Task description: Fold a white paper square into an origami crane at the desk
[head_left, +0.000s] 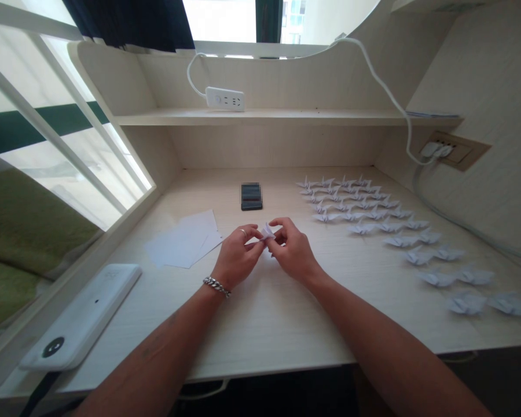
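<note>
Both hands meet over the middle of the desk, pinching a small folded white paper piece (267, 233) between them. My left hand (238, 255) wears a ring and grips the paper's left side with thumb and fingers. On the other side, my right hand (294, 249) is closed on the paper with thumb and index finger. Part of the folded paper is hidden behind the fingertips. Rows of white paper cranes (364, 215) stand to the right of my hands. Loose white paper sheets (184, 240) lie to the left, overlapping one another.
A dark phone-like object (252, 196) lies beyond my hands. At the left edge sits a long white device (87, 315) with a dark strap. A power strip (224, 99) rests on the shelf (278, 120). White cables hang by the wall socket (458, 152) at right.
</note>
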Motion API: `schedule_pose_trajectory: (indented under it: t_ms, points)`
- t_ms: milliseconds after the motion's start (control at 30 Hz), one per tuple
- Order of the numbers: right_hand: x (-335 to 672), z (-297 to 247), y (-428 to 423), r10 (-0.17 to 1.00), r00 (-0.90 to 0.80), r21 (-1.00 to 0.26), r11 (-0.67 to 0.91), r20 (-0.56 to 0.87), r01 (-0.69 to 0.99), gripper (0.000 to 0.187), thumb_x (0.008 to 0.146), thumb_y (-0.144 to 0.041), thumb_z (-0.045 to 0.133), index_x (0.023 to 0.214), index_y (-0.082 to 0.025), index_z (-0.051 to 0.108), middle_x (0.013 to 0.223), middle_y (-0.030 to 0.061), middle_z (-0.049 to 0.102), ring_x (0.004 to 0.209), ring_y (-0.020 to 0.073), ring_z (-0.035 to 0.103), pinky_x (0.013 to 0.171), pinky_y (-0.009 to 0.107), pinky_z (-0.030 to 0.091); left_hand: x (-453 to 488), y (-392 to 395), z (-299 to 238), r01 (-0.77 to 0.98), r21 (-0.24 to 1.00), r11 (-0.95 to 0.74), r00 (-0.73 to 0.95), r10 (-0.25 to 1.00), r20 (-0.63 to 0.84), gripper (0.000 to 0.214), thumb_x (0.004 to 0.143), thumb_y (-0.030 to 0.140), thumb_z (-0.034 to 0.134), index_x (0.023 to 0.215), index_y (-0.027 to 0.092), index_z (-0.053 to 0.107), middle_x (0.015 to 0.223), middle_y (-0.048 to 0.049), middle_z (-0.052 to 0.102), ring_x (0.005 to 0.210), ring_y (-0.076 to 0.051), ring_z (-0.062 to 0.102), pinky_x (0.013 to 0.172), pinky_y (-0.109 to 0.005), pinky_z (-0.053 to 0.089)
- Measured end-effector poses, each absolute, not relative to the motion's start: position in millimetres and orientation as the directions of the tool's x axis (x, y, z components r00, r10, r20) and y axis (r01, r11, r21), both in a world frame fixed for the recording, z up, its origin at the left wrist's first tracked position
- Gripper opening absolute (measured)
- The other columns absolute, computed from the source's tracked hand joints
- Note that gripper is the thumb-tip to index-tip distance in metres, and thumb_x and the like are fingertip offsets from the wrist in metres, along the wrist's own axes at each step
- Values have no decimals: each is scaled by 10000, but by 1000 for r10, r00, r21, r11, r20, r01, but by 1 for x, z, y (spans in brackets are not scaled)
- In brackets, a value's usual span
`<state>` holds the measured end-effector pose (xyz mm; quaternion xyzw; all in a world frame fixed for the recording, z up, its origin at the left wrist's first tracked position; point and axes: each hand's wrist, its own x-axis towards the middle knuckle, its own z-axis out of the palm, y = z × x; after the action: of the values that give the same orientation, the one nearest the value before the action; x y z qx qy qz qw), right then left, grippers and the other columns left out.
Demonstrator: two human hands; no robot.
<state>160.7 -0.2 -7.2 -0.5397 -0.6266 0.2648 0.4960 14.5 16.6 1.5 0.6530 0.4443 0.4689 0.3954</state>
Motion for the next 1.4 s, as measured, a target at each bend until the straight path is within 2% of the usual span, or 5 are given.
schedule_pose_trajectory:
  t_ms: [333, 700, 933, 1200, 1400]
  points:
    - [164, -4, 0, 950, 15, -850, 273, 313, 450, 267, 761, -262, 604, 1021, -244, 543, 717, -18, 652, 624, 150, 604, 606, 259, 437, 11, 21, -3, 290, 892, -348, 204, 933, 298, 105, 763, 254, 657, 836, 182, 635, 1097, -109, 649, 941, -217, 662, 816, -331, 532]
    - [165, -11, 7, 979, -74, -915, 205, 192, 347, 293, 767, -470, 627, 819, -181, 626, 812, 43, 674, 674, 149, 622, 609, 264, 481, 9, 30, -13, 75, 968, -241, 137, 964, 229, 179, 814, 307, 598, 889, 172, 508, 1123, -114, 634, 916, -200, 663, 779, -340, 532]
    - [164, -14, 8, 992, -29, -917, 126, 125, 377, 211, 768, -376, 607, 728, -171, 639, 694, 21, 654, 619, 140, 598, 571, 251, 460, 13, 30, -13, 26, 968, -248, 109, 964, 244, 286, 720, 204, 677, 945, 164, 506, 1110, -124, 645, 953, -210, 648, 759, -328, 535]
    - [159, -13, 5, 965, 87, -911, 201, 247, 360, 298, 723, -276, 653, 1000, -193, 579, 886, 38, 671, 697, 146, 631, 630, 274, 511, 10, 29, -13, 163, 925, -343, 157, 935, 318, 426, 701, 174, 696, 1087, 180, 515, 1155, -123, 628, 1079, -244, 613, 730, -295, 560]
    - [158, -13, 1, 873, -17, -709, 408, 488, 576, 226, 789, -161, 556, 975, -221, 669, 976, 51, 666, 818, 167, 623, 719, 290, 507, 10, 24, -7, 398, 825, -401, 193, 916, 352, 364, 722, 189, 668, 1075, 184, 578, 1117, -78, 664, 937, -192, 662, 806, -303, 538]
